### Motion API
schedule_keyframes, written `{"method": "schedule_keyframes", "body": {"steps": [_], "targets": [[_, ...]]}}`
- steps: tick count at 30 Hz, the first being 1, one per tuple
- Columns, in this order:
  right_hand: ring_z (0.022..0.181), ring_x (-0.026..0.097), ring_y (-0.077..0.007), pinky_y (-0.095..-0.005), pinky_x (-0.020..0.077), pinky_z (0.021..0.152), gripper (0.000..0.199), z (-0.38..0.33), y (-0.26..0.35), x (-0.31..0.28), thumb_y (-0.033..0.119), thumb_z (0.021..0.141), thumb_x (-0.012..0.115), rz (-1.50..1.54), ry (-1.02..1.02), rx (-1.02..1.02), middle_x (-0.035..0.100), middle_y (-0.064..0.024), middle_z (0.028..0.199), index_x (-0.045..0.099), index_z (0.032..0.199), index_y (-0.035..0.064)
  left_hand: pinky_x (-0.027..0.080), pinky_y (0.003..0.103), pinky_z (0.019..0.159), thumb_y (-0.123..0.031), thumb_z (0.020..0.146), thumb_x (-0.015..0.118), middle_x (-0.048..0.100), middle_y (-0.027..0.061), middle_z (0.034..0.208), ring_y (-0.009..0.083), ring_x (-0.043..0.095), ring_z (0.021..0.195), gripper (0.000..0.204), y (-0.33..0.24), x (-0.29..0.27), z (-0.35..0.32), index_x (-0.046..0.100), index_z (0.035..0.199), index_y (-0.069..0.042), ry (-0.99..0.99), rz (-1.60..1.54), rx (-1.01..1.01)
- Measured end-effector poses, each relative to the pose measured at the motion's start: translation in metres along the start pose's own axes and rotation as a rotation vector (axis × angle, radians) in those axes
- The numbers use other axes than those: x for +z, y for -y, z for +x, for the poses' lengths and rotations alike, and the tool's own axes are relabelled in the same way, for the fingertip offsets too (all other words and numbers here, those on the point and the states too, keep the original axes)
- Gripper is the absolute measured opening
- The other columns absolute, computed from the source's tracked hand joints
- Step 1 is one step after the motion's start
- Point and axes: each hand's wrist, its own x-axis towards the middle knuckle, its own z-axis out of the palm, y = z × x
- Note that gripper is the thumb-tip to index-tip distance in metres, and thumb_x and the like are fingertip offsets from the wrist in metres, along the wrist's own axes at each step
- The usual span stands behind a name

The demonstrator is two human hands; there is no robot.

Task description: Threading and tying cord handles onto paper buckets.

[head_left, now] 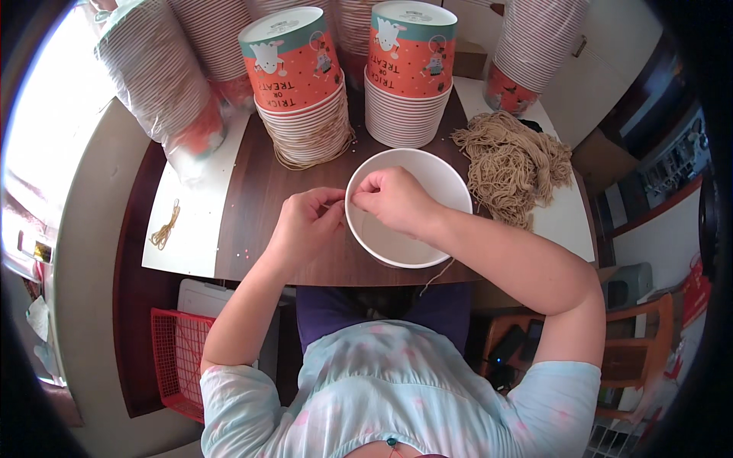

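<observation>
A white-walled paper bucket point(441, 174) stands mouth up near the table's front edge, its inside facing me. My right hand point(398, 198) reaches over the mouth, its fingertips pinched together just inside the left wall. Outside that same wall, my left hand point(304, 223) has thumb and fingers closed close to the rim. What either hand pinches is too small or hidden to make out. A thin beige cord point(437, 277) hangs past the table edge at the bucket's lower right. To the right lies a large tangled heap of beige cords point(513, 164).
Behind the bucket stand two upside-down stacks of orange and teal paper buckets, the left one point(294, 72) draped with cords, the right one point(411, 65) without. Plastic-wrapped stacks point(156, 72) line the back. A small cord bundle point(166, 227) lies far left. A red basket point(180, 359) sits below.
</observation>
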Motion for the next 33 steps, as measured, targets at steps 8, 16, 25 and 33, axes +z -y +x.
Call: {"method": "schedule_keyframes", "body": {"steps": [8,16,25,33], "targets": [[0.063,0.055,-0.0072,-0.0247,0.0442,0.055,0.016,-0.001,0.008,-0.012,0.016,0.085,0.065,-0.165,0.163,-0.038,0.064,-0.0023,0.074,0.066,0.086,-0.0007,0.05,0.028,0.062,-0.007,0.083,0.062,0.067,0.0101,0.076,0.0105,0.061,0.068,0.014,-0.008,0.001,-0.003,0.066,0.091,0.005,-0.027,0.395,0.283],[0.075,0.064,-0.0184,-0.031,0.0502,0.07,0.074,-0.036,0.005,-0.041,0.033,0.078,0.073,-0.125,0.278,-0.089,0.065,-0.0123,0.085,0.04,0.132,-0.0067,0.04,0.022,0.059,-0.005,0.083,0.055,0.059,0.0014,0.072,0.0091,0.051,0.062,0.006,0.022,-0.009,-0.017,0.06,0.079,-0.003,-0.046,-0.287,-0.057],[0.069,0.061,-0.0244,-0.0346,0.0457,0.064,0.022,-0.068,0.027,-0.037,0.021,0.073,0.074,-0.688,-0.03,-0.324,0.061,-0.009,0.069,0.063,0.081,0.0045,0.046,0.027,0.08,-0.001,0.087,0.047,0.062,0.0126,0.108,0.0116,0.058,0.083,0.012,0.013,-0.009,-0.04,0.059,0.087,-0.005,0.171,-0.899,0.141],[0.067,0.057,-0.0258,-0.037,0.0457,0.06,0.014,-0.071,-0.004,-0.001,0.011,0.076,0.067,-0.809,-0.442,-0.851,0.053,-0.0066,0.071,0.053,0.077,0.0088,0.049,0.027,0.082,-0.005,0.093,0.055,0.067,0.0093,0.1,0.0135,0.062,0.091,0.023,0.018,0.017,-0.048,0.06,0.114,0.003,0.059,-0.738,0.254]]}}
